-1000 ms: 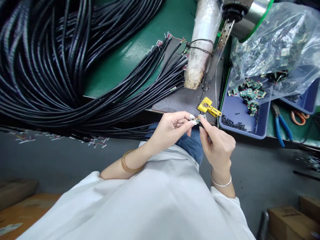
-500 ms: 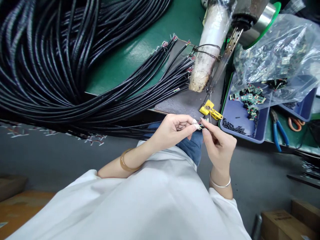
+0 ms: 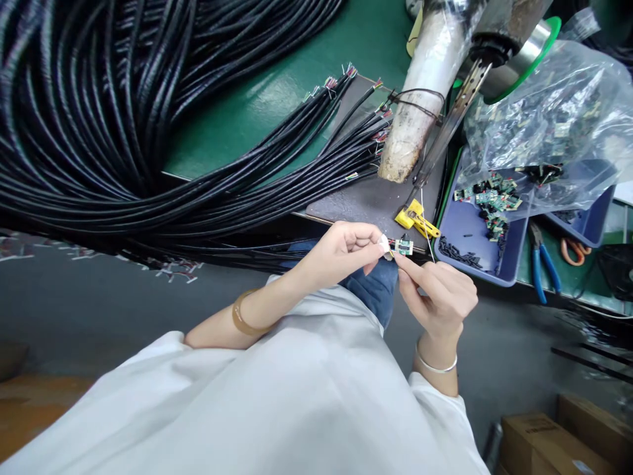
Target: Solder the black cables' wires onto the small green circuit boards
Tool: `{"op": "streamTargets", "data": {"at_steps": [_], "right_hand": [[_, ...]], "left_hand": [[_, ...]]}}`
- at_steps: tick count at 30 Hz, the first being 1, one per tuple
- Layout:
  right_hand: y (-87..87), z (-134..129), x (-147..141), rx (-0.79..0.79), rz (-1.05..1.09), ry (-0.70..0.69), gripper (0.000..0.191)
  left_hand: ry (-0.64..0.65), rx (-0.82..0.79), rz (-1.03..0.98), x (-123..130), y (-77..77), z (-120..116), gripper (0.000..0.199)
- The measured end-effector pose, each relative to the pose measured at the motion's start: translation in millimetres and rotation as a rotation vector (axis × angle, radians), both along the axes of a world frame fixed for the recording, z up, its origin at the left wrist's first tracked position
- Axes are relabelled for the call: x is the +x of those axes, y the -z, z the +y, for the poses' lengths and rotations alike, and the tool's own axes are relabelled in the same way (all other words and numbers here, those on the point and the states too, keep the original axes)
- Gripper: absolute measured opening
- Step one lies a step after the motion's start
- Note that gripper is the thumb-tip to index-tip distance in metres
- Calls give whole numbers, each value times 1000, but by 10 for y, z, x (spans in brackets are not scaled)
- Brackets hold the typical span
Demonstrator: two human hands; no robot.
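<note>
A small green circuit board [image 3: 404, 247] with fine wires at its left end lies at the bench's front edge. My left hand [image 3: 349, 251] pinches those wires between thumb and forefinger, whose tips have white coverings. My right hand [image 3: 435, 290] has its forefinger tip against the wires just below the board; its fingers are bent, and whether they grip anything is too small to tell. Behind the board is a yellow clamp [image 3: 418, 219], under the tip of a soldering iron [image 3: 452, 119] on a stand. A thin pale solder strand hangs between the iron and my right hand.
Thick bundles of black cable [image 3: 198, 198] with stripped ends cover the left and middle. A white fume pipe [image 3: 413, 119] hangs above the mat [image 3: 356, 201]. At right are a blue tray [image 3: 514, 260] of boards, a plastic bag [image 3: 539, 112] and blue-handled pliers [image 3: 544, 264].
My right hand has moved slightly right and down, its forefinger now lower. The circuit board, earlier mostly hidden between my fingertips, now shows. The whole view has shifted a little.
</note>
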State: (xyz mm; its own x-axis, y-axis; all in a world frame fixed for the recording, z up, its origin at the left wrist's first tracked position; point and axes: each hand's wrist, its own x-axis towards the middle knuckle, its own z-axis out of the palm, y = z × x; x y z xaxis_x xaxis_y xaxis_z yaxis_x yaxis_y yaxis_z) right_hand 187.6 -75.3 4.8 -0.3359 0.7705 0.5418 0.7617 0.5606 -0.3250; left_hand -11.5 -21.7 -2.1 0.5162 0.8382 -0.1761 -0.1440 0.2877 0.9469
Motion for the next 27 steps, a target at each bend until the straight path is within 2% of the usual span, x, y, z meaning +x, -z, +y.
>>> {"op": "streamTargets", "data": {"at_steps": [3,7,9,12,14,18,27], "right_hand": [[4,-10,15,13,46,53,26],[-20,-48,-81,10,474,210,46],[-41,-56,-142,14,585,249,44],[-74,-33,-203,-65,498,292,25],[-80,5,-223,-161,440,260,15],[-36,87,-241,-277,449,219,7],[11,186,-291,-123,406,181,16]], "left_hand": [[-40,-31,-8,12,-21,1,21],[-79,-37,-9,33,-25,-7,19],[-91,-17,-1,44,-14,-8,17],[-95,30,20,59,2,-10,17],[-88,62,36,66,3,-10,17],[-109,112,71,67,-13,6,15],[-154,82,64,103,-30,185,13]]}}
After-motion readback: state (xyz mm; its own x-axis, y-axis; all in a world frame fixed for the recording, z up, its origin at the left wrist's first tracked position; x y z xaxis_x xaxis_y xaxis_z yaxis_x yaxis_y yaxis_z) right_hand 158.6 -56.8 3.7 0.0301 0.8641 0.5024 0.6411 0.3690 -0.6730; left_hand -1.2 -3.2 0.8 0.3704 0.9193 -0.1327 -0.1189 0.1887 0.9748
